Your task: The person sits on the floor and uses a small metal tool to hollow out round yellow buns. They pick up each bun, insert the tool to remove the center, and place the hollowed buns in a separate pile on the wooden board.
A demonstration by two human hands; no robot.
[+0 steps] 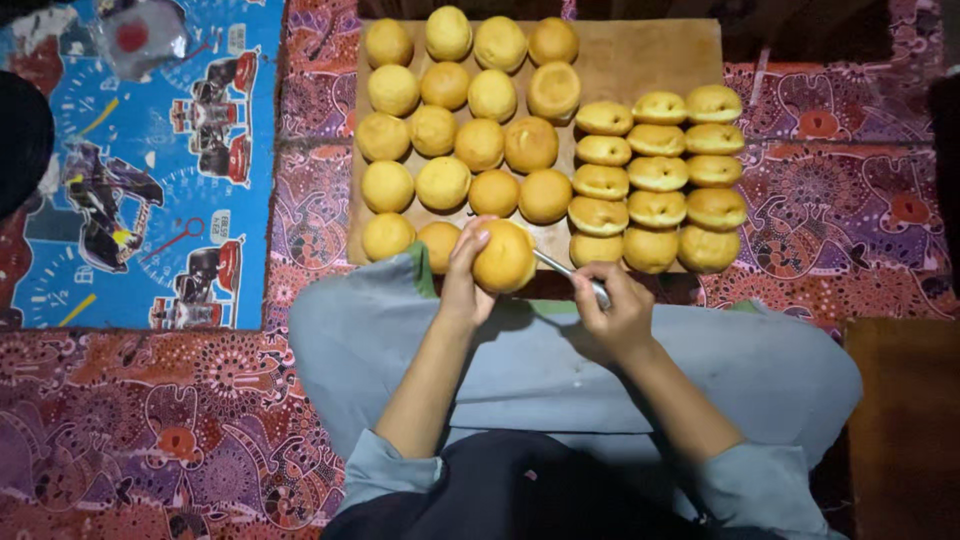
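Observation:
My left hand (pixel 466 272) grips a round golden bun (pixel 504 256) just above my lap, at the near edge of a brown board (pixel 640 60). My right hand (pixel 612 308) holds a thin metal tool (pixel 565 270) whose tip points into the side of that bun. On the board, several whole round buns (pixel 445 183) sit in rows on the left. Several flatter, slit buns (pixel 657 172) stand packed in rows on the right.
The board lies on a purple and red patterned cloth (pixel 840 220). A blue printed mat (pixel 150 170) with car pictures covers the left side. My grey-clad knees (pixel 560 370) spread below the board. A dark object (pixel 20 135) sits at the far left edge.

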